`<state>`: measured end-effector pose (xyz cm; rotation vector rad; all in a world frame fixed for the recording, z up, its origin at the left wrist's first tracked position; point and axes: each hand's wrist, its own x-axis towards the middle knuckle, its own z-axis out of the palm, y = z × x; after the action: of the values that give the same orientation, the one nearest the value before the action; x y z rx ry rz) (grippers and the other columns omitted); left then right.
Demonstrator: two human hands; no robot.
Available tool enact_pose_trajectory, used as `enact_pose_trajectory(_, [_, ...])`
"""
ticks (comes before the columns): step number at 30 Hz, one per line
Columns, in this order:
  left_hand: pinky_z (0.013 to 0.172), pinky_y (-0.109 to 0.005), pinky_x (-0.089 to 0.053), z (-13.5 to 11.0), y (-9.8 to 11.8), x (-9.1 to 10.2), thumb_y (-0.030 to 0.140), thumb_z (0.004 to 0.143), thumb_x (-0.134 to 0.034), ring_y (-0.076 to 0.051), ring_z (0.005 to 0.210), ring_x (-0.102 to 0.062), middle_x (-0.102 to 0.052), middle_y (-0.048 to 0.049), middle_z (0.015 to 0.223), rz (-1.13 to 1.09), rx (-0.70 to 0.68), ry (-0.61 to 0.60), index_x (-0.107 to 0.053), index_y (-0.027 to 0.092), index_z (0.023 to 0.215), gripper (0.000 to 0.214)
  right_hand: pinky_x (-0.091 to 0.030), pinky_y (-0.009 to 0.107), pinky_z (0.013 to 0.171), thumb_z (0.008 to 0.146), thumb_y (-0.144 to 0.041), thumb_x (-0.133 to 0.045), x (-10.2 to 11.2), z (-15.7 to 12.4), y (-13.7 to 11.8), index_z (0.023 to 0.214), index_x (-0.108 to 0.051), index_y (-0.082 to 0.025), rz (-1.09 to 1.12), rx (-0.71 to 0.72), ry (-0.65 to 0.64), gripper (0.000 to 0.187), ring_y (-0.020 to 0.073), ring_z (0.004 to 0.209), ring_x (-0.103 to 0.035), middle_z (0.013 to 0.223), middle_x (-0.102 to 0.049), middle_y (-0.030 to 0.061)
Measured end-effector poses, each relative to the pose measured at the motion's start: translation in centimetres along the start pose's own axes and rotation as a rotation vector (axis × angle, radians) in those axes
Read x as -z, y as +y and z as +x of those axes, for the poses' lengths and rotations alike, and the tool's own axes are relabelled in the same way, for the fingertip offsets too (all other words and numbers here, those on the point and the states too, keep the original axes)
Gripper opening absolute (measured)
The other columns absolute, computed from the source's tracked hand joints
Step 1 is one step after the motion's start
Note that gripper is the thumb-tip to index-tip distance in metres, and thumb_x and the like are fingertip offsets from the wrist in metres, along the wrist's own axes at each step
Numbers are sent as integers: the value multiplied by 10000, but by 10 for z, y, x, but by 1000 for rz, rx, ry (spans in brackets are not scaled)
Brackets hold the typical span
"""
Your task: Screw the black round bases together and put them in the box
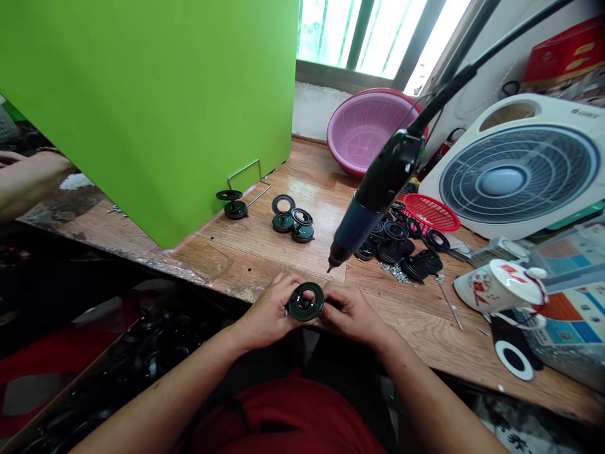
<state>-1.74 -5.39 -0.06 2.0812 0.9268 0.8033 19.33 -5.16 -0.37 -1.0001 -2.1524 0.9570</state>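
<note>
At the table's front edge I hold a black ring stand (pixel 306 301), its round ring face turned up towards me. My left hand (pixel 274 310) is closed round its left side, fingers behind the ring. My right hand (pixel 352 312) is closed at its right edge, thumb and fingers pinched there; the parts under the ring are hidden. Just above hangs a dark electric screwdriver (pixel 371 202), its tip pointing down, apart from both hands. Beyond the hands, two similar black ring stands (pixel 302 226) rest on the table, and another ring stand (pixel 235 205) sits by the green panel.
A tall green panel (pixel 189 113) borders the left, with a co-worker's arm (pixel 38 180) past it. Right of the screwdriver lie several ring stands (pixel 394 243), small screws (pixel 394 271), a red basket (pixel 430 213), a lidded mug (pixel 496 287) and a fan (pixel 515 170). Pink basins (pixel 363 139) stand behind.
</note>
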Motion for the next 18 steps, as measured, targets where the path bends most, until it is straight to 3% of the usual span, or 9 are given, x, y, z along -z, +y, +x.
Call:
enact_pose_trajectory(8, [869, -302, -371, 2, -1, 6, 300, 787, -684, -191, 972, -475, -587, -30, 1008, -45, -14, -43, -602, 200, 977, 230, -409, 223, 642, 861, -194, -517, -6, 0, 0, 837, -642, -180, 41, 3, 45, 127, 119, 672, -550, 740, -618, 9])
enact_pose_trajectory(12, [833, -295, -381, 3, -2, 8, 315, 778, -691, -189, 930, -481, -585, -33, 947, -40, 4, -60, -605, 184, 945, 229, -406, 212, 611, 866, -212, -524, -7, 0, -1, 848, -653, -179, 124, -75, 47, 134, 111, 628, -542, 690, -611, -3])
enact_pose_trajectory(18, [878, -294, -374, 4, -2, 9, 273, 764, -709, -194, 997, -480, -600, -33, 1037, -71, -14, -81, -612, 201, 976, 244, -392, 201, 599, 865, -214, -529, -6, 2, -2, 798, -644, -169, 133, -141, 15, 141, 104, 618, -521, 658, -582, -14])
